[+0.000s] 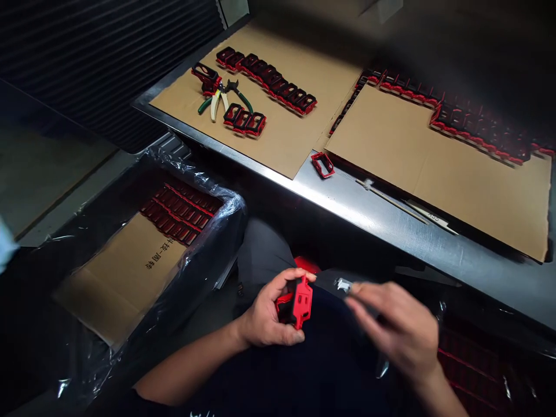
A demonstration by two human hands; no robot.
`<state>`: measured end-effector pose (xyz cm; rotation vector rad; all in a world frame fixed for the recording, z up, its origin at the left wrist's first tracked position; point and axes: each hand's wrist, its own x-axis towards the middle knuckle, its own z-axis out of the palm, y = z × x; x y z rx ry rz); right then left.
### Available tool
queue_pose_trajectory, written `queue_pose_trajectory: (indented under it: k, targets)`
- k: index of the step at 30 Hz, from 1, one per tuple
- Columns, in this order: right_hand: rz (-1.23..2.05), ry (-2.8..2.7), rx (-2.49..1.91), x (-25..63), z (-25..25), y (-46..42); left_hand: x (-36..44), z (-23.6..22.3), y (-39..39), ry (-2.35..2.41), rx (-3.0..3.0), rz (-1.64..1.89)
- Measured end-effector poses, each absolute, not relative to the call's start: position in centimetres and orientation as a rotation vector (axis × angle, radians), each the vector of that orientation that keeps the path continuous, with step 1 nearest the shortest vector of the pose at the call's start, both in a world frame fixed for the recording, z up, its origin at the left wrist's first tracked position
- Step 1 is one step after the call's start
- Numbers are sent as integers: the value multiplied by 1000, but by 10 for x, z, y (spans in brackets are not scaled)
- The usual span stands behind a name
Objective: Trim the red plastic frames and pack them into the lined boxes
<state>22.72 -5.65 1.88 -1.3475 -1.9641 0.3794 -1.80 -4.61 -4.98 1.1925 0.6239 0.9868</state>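
Note:
My left hand [271,315] is closed around a red and black plastic frame part [303,302]. Its red face, with small slots, is turned toward the right, and the thumb and fingertips grip its two ends. To the right, apart from the part, my right hand [397,324] is closed on a small tool with a pale shiny tip [343,284]. This hand is smeared by motion, and most of the tool is hidden in the fingers, so its exact kind cannot be made out.
On the metal table [334,197], cardboard sheets [278,145] carry rows of similar red and black parts [278,81]. Pliers [217,104] lie among them. One loose part [322,165] and a thin stick [391,200] lie near the edge. A plastic-lined box [234,202] at left contains parts and cardboard.

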Motion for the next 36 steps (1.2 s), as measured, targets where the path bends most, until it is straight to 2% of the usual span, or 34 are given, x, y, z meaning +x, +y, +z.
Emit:
queue_pose_trajectory:
  k: [3, 5, 10, 12, 13, 17, 20, 24, 30, 36]
  targets:
    - [69, -1682, -1743, 263, -5, -9, -16, -49, -49, 589, 966, 1035]
    - [-23, -1637, -1881, 282, -20, 22, -15, -46, -50, 572, 955, 1051]
    - [-188, -1606, -1877, 280, -26, 35, -19, -45, -50, 632, 1137, 1112]
    - [-51, -1485, -1846, 260, -18, 10, -21, -49, -50, 646, 1245, 1146]
    - [145, -1423, -1828, 248, -13, -5, -22, -51, -50, 654, 1301, 1155]
    - [1295, -1188, -1562, 203, -3, -57, -23, -53, -48, 706, 1538, 1172]
    - [1695, -1042, -1351, 183, -2, -73, -22, -49, -44, 676, 1697, 1176]
    - [1784, -1033, -1250, 175, -1, -74, -19, -46, -40, 640, 1814, 1184]
    - [1626, -1227, -1382, 169, 7, -70, -19, -46, -41, 647, 2020, 1208]
    - [1607, -1416, -1371, 170, 16, -66, -22, -36, -39, 622, 2163, 1184]
